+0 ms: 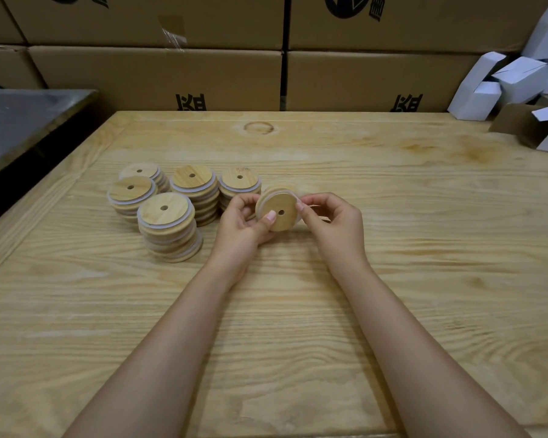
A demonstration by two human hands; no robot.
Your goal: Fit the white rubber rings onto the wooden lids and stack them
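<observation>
now | left hand grips wooden lid tilted above the table, thumb on its face, i judge to steady it | right hand pinches white ring at lid's right edge, likely seating it | ringed stacks just left, handy for stacking

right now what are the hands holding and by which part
One wooden lid: left hand grips its left edge, thumb on the face; right hand pinches its right rim.

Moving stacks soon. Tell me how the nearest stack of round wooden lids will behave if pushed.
The nearest stack of round wooden lids has offset layers, so a high push would probably topple it. Its white rubber rings likely grip, resisting sliding.
</observation>
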